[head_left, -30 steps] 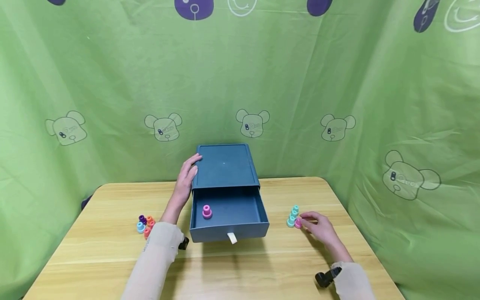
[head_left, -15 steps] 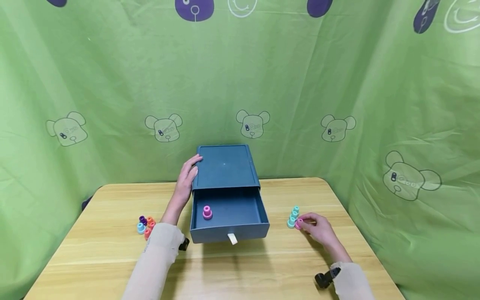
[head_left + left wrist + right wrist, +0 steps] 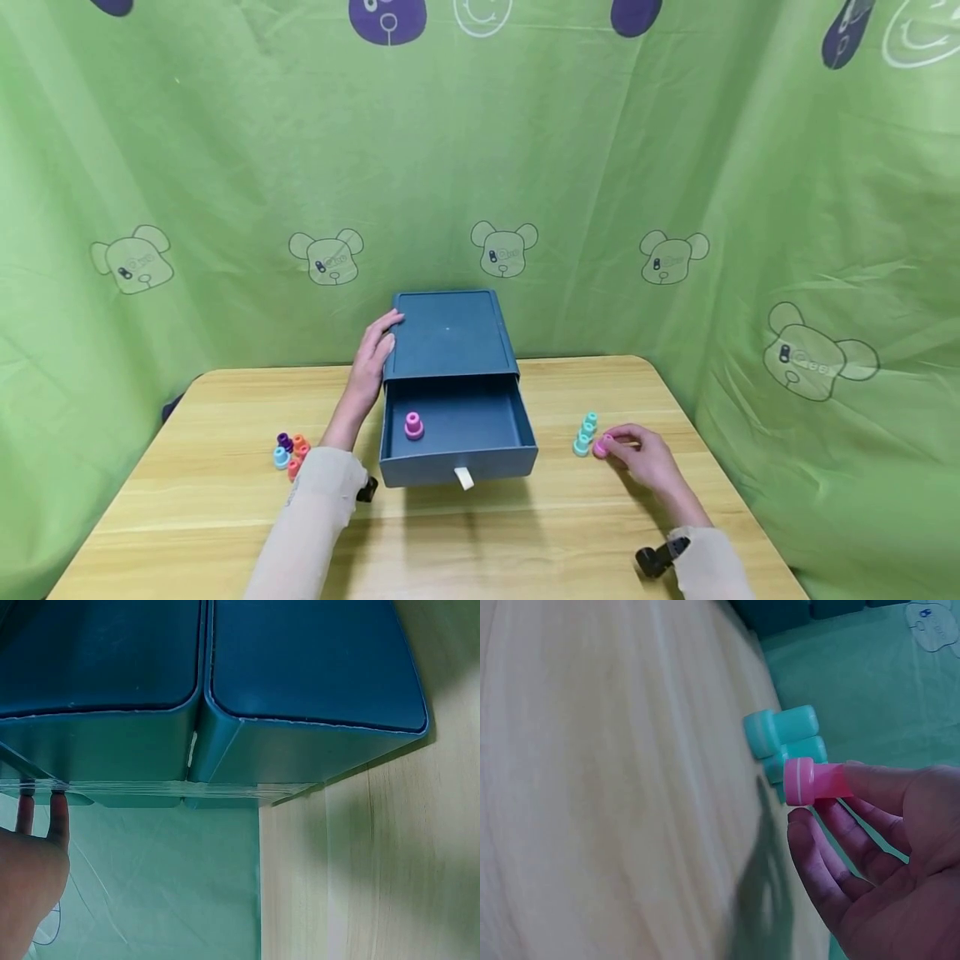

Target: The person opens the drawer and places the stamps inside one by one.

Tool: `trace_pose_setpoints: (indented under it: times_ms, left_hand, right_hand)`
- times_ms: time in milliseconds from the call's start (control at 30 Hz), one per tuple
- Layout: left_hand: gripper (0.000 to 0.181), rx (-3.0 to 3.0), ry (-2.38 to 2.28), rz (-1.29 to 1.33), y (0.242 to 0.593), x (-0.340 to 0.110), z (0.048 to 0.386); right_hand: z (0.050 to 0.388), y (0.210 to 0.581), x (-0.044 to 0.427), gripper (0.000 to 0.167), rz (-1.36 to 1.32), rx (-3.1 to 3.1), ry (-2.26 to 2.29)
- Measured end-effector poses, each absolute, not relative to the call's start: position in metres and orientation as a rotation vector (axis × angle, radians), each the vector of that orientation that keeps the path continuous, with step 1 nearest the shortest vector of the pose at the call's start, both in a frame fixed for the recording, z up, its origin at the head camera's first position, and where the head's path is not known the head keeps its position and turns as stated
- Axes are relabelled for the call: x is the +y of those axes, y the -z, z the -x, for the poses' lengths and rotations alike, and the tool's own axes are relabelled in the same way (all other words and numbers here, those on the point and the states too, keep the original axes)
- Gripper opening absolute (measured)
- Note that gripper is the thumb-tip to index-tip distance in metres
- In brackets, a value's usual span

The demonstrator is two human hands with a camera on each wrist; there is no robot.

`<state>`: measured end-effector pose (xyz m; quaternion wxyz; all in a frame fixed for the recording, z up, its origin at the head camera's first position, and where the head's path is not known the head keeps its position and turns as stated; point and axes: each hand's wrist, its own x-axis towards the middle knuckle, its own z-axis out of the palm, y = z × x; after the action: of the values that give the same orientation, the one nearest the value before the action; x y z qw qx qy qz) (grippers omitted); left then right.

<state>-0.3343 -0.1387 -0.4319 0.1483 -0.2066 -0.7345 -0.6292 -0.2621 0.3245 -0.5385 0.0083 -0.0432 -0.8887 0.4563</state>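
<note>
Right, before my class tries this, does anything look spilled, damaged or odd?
Nothing looks spilled or broken. One oddity: in the left wrist view, a wrinkled, see-through strip, perhaps tape, runs along the blue drawer unit.

A blue plastic drawer box (image 3: 450, 333) stands near the middle of the back edge of the wood-grain table (image 3: 570, 533), a pink stepped plastic peg (image 3: 414, 427) in the left half of its drawer (image 3: 420, 472). Toward the left edge sit mixed-colour plastic pegs (image 3: 301, 451); toward the right, turquoise plastic pegs (image 3: 587, 432), just left of another pink plastic peg (image 3: 801, 781) in my right hand (image 3: 647, 460).
</note>
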Motion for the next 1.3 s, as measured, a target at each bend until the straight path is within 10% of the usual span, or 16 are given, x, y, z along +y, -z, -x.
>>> trace_pose_setpoints:
  times_ms: [1300]
  left_hand:
    - [0.046,-2.107,1.815,0.592,0.430,-0.138,0.331]
  right_hand:
    - [0.228,0.438,0.272,0.045,-0.200,-2.306,-2.015]
